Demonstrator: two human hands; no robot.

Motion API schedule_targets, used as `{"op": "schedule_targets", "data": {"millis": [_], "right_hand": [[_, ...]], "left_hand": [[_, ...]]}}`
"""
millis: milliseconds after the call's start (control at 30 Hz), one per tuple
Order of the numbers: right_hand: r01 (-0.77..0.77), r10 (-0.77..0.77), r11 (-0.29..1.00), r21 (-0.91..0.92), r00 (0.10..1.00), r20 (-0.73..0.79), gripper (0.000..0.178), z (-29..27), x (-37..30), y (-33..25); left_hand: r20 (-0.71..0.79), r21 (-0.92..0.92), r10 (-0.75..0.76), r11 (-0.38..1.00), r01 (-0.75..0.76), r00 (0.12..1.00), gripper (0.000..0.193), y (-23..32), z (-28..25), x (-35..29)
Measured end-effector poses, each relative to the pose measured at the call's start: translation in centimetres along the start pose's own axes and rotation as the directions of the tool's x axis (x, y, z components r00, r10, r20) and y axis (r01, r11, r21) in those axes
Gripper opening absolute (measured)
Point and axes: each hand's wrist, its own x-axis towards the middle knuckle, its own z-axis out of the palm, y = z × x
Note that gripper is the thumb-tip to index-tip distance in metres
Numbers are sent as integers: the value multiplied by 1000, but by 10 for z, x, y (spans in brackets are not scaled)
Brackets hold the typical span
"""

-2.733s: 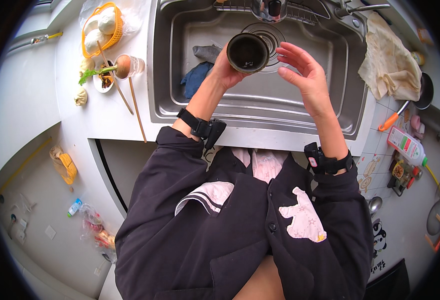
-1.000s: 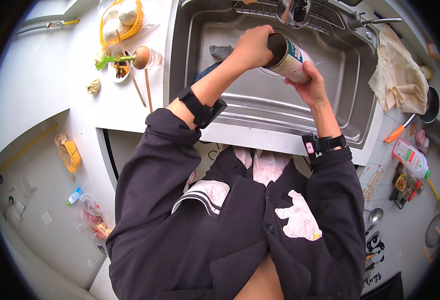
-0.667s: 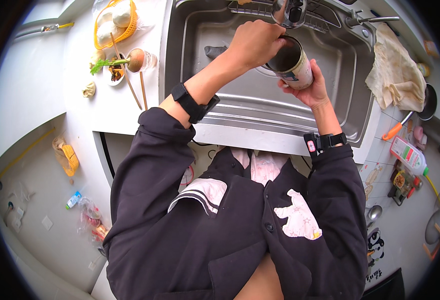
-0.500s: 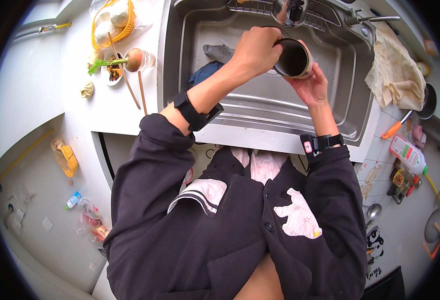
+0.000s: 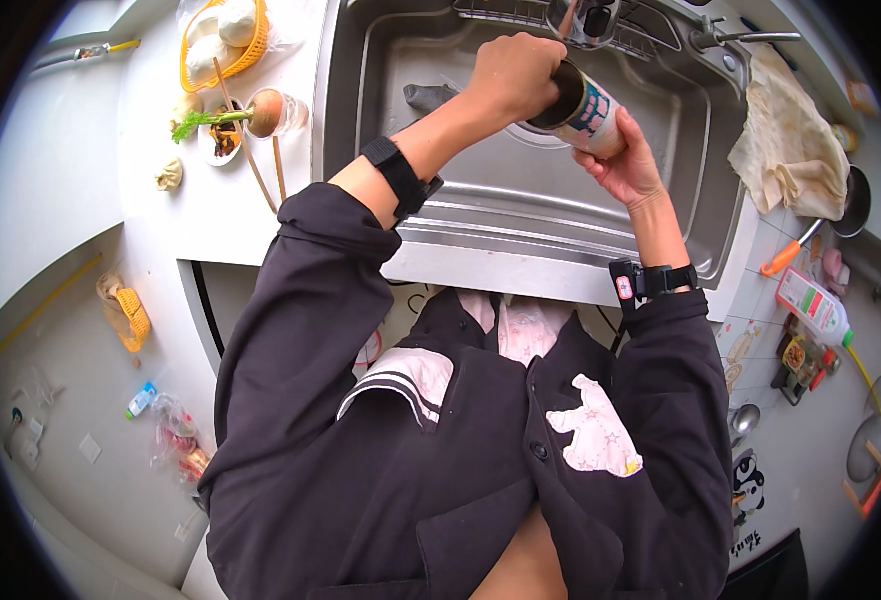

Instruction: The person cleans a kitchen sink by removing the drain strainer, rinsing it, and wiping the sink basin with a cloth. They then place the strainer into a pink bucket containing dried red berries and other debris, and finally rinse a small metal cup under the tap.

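My right hand (image 5: 622,165) is wrapped round the lower part of a tilted cylindrical mug (image 5: 588,112) with a blue, pink and white pattern, over the sink. The mug's mouth, dark inside, points up and left. My left hand (image 5: 520,78) is closed at that mouth, fingertips out of sight behind the hand and the rim; what they hold, if anything, is hidden. Below the hands is the stainless steel sink (image 5: 480,185). A grey, cloth-like thing (image 5: 428,97) lies in it, left of the mug. A shiny metal piece (image 5: 592,22) is just beyond the hands.
On the left counter are a yellow basket (image 5: 188,75) of white round items, chopsticks (image 5: 256,180) and an onion (image 5: 264,112). A tap (image 5: 750,38) and wire rack (image 5: 510,14) stand behind. A beige cloth (image 5: 785,150), an orange-handled pan (image 5: 860,205) and a bottle (image 5: 813,308) are right.
The mug has turned from showing its open mouth to showing its patterned side. My left hand and forearm moved slightly up and left; the forearm now covers the dark blue thing in the sink.
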Motion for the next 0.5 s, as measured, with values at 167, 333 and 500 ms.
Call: {"op": "schedule_targets", "data": {"millis": [167,333,500], "right_hand": [[148,-145,989,-5,959,-244,69,21,-8,-4],[357,-359,932,-66,880,-310,68,24,-7,7],[241,-233,971,-14,921,-313,61,17,-5,17]], "left_hand": [[87,-100,-127,986,135,988,19,24,-2,-3],[529,-552,-218,646,528,820,24,18,-5,-4],[53,-222,-49,973,60,997,20,17,4,-13]]}}
